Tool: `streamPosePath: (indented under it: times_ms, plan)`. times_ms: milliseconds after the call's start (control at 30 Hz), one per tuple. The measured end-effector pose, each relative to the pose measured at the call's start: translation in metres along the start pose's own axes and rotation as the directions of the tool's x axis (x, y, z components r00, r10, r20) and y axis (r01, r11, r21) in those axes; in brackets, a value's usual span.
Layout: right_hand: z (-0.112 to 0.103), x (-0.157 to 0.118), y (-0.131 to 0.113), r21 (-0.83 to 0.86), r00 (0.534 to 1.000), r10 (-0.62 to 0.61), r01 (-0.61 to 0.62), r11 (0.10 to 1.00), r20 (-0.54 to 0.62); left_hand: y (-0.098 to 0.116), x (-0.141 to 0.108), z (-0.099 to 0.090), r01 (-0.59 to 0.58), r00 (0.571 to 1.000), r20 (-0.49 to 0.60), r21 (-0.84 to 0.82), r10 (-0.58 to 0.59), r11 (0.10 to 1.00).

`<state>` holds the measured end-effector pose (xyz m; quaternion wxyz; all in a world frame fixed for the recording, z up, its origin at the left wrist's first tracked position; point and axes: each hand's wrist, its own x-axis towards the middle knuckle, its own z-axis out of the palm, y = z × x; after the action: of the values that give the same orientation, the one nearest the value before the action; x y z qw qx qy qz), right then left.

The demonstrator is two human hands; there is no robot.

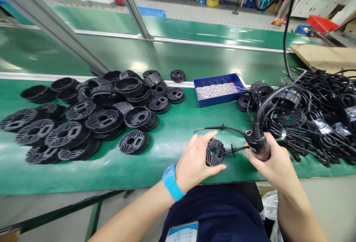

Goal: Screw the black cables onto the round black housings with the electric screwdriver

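Note:
My left hand, with a blue band at the wrist, curls its thumb and fingers round the rim of a round black plastic housing near the table's front edge. A black cable with a cross-shaped collar runs from the housing towards my right hand. My right hand is wrapped round an upright black electric screwdriver, its cord rising from the top. The screwdriver's tip is hidden. Just beyond lies another black cable end with a collar and bare coloured wires.
Many round black housings are heaped at the left. A blue tray of small silvery screws stands behind my hands. Bundled black cables and more housings cover the right. A metal post rises at the table's back, and a cord hangs at right.

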<state>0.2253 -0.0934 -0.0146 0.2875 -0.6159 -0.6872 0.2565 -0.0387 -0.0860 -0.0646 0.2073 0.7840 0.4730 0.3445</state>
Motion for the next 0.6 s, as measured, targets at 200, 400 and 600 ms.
streamPosePath:
  times_ms: [200, 400, 600]
  plan:
    - [-0.015, 0.002, -0.002, -0.044, 0.995, -0.06, 0.063, 0.997, 0.083, -0.027, 0.049, 0.0, 0.205, 0.855, 0.508, -0.511, 0.101, 0.835]
    - [-0.027, 0.008, -0.006, -0.075, 0.968, -0.152, 0.17, 0.983, 0.199, -0.019, 0.089, 0.008, 0.114, 0.734, 0.628, -0.49, 0.26, 0.864]
    - [-0.018, 0.005, -0.007, -0.148, 0.948, -0.218, 0.256, 0.955, 0.231, -0.012, 0.07, 0.026, -0.106, 0.839, 0.412, -0.515, 0.354, 0.851]
